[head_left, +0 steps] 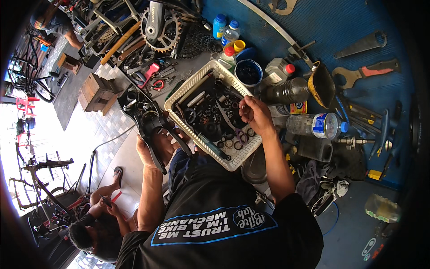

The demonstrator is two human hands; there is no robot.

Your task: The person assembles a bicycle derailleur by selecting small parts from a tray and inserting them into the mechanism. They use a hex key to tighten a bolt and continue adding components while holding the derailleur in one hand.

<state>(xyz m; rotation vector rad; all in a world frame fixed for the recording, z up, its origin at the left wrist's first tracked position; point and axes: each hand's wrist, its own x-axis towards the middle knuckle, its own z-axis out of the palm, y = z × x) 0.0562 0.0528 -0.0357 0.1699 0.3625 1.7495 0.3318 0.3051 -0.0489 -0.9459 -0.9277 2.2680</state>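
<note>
My left hand (150,150) is wrapped round a black forked part (154,123), which looks like a piece of a bicycle frame. Its two prongs point down toward my lap, and small metal pieces show at its upper end. To its right, a cream plastic basket (251,154) holds loose rings, bearings, short tubes and scissors with purple handles (238,133). Over the basket's right rim is my right hand (257,115), its fingers curled together. Whatever may be between those fingertips is too small to make out.
Behind the basket stand an open tub (248,73), a grey bottle with a red cap (278,70) and a crankset (161,29). A clear bottle (320,126) lies at right, below a yellow funnel (321,85). A wooden stool (95,93) and a seated person (98,233) are at left.
</note>
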